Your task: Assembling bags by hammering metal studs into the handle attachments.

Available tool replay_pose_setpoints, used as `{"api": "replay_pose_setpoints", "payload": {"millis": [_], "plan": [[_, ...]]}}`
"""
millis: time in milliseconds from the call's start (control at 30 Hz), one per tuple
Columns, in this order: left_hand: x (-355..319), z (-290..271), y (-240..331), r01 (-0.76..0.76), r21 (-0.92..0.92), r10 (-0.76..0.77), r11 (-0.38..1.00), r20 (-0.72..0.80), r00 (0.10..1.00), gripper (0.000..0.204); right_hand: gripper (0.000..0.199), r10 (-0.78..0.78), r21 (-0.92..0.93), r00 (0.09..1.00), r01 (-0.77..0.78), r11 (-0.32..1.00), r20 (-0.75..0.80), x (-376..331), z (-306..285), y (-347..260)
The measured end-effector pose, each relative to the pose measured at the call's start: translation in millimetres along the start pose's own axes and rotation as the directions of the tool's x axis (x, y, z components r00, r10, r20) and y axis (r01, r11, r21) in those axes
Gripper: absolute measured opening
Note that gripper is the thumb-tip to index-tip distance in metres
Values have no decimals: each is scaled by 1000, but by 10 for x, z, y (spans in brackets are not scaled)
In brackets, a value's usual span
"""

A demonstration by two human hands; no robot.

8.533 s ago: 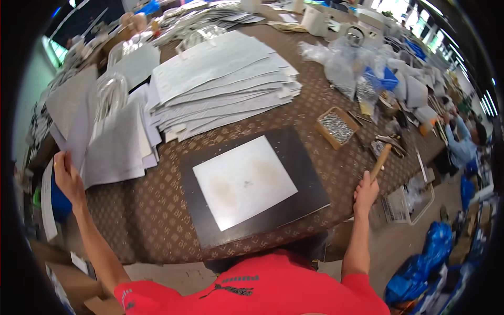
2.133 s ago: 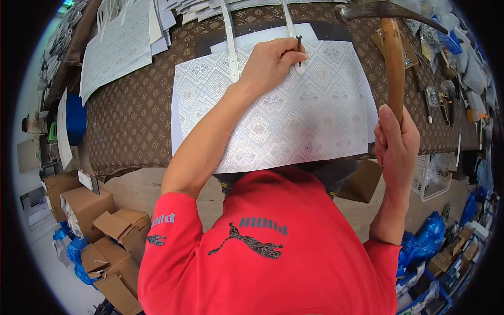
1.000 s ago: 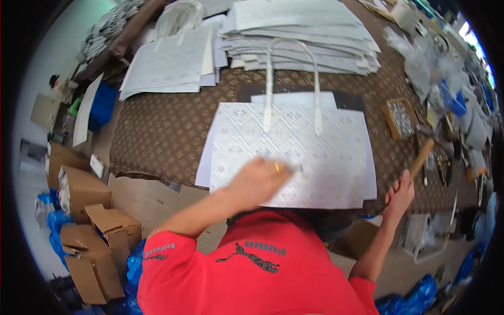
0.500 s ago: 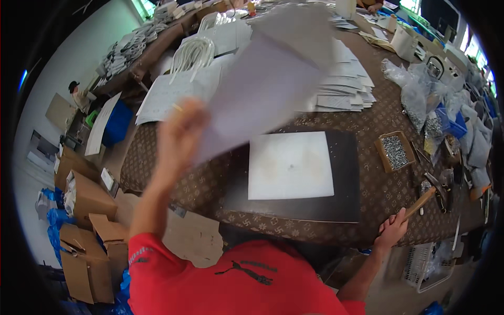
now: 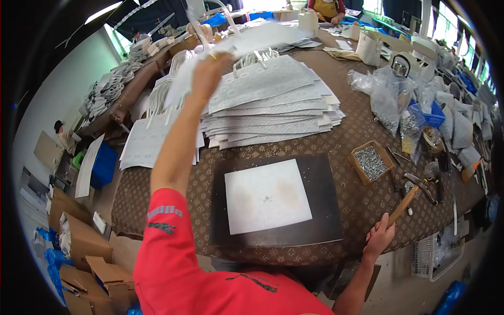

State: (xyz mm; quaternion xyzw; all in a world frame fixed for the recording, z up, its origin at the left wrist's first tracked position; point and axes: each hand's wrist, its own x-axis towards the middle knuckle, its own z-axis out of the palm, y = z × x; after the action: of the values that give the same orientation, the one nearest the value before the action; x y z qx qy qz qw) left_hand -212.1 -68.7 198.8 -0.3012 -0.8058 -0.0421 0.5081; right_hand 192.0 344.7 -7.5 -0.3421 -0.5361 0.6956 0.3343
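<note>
In the head view, stands at a brown patterned worktop (image 5: pixel 131 202), facing a white pad (image 5: pixel 268 197) that lies on a dark board (image 5: pixel 317 184). Reaches out with the left hand (image 5: pixel 210 76), well beyond the pad and to its left, with the grip closed on the edge of a pale panel (image 5: pixel 273 37) with white looped straps (image 5: pixel 229 18). Holds that panel up beyond the pad, above the far side of a tall stack of silver-patterned panels (image 5: pixel 273 97); cannot tell how the fingertips sit, for blur. Holds a hammer (image 5: pixel 404 205) in the right hand (image 5: pixel 379 236), right of the pad and slightly nearer, with the grip wrapped round the wooden handle. Points the hammer's head away from the pad, near yellow-and-black pliers (image 5: pixel 439 191). Has an open box (image 5: pixel 357 170) of small silvery metal pieces (image 5: pixel 370 161) beyond the pad to its right, near clear plastic bags (image 5: pixel 386 102) farther off. Has a pile of strapped panels (image 5: pixel 147 144) left of the pad and beyond it, and cardboard boxes (image 5: pixel 86 239) well left of the pad, off the worktop.
</note>
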Motion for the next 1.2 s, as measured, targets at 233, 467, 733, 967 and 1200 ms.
{"api": "replay_pose_setpoints", "payload": {"millis": [233, 467, 733, 967, 1200], "plan": [[-1041, 1034, 577, 192, -168, -56, 967, 595, 802, 22, 28, 5, -31, 1000, -5, 1000, 21, -25, 43, 38], [-1526, -151, 359, 398, -270, -274, 877, 401, 874, 18, 29, -4, -58, 999, 7, 998, 49, 69, -89, 158], [-3247, -1743, -843, 361, 309, -474, 880, 521, 710, 29, 28, -80, -260, 996, 67, 963, -40, 108, 50, 117], [-3323, -1639, -1176, 156, 311, -337, 937, 699, 630, 36, 27, -143, -372, 987, 104, 922, -79, 48, 46, 96], [-3323, -1412, -1418, 113, 554, -515, 825, 653, 556, 28, 27, -119, -303, 991, 97, 948, -54, 18, 57, 119]]}}
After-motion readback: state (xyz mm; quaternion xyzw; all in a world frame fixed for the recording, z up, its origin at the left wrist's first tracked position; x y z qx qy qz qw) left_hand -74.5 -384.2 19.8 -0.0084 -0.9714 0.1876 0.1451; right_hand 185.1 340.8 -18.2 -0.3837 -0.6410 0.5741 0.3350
